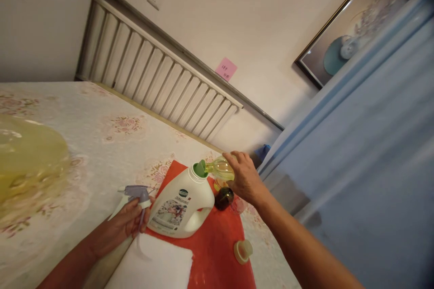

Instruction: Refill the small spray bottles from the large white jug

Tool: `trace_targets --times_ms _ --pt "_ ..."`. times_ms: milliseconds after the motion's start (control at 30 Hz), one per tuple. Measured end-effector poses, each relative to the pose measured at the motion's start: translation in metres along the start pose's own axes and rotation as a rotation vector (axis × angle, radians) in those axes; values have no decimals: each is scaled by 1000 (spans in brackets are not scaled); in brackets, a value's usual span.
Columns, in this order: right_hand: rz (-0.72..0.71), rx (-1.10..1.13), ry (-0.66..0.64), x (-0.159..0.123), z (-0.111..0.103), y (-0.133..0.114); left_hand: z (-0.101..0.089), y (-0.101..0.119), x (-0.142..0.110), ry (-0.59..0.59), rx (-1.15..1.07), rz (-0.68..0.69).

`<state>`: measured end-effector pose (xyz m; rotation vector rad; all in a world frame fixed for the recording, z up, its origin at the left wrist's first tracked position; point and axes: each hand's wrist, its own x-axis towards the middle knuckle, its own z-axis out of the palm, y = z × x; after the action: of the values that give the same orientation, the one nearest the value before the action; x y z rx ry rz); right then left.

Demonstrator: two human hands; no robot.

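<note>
In my left hand [130, 219] is a grey-and-white spray trigger head [139, 194], its thin dip tube hanging down past my fingers. My right hand [246, 176] grips a clear yellowish bottle [221, 168], tipped sideways so that its neck meets the green spout of a large white detergent jug [181, 205]. The jug stands uncapped, with a printed flower label and a side handle. Its loose pale cap [243, 251] lies to the lower right. Close below my right hand sits a dark round object [224, 198] that I cannot identify.
A red mat [217, 244] lies under the jug, and a white cloth [156, 264] is in front. A large transparent yellow container [30, 162] stands at left on the flowered tablecloth [98, 144]. Behind are a radiator [152, 67] and, at right, a blue curtain [373, 144].
</note>
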<state>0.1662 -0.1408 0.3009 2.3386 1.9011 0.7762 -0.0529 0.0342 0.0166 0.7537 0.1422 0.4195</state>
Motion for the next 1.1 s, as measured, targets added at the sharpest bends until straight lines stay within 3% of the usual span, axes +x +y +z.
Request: trace_targets --times_ms 1100 --pt "-166 -245 -13 15 -25 -5 4 2 -1 9 -4 28"
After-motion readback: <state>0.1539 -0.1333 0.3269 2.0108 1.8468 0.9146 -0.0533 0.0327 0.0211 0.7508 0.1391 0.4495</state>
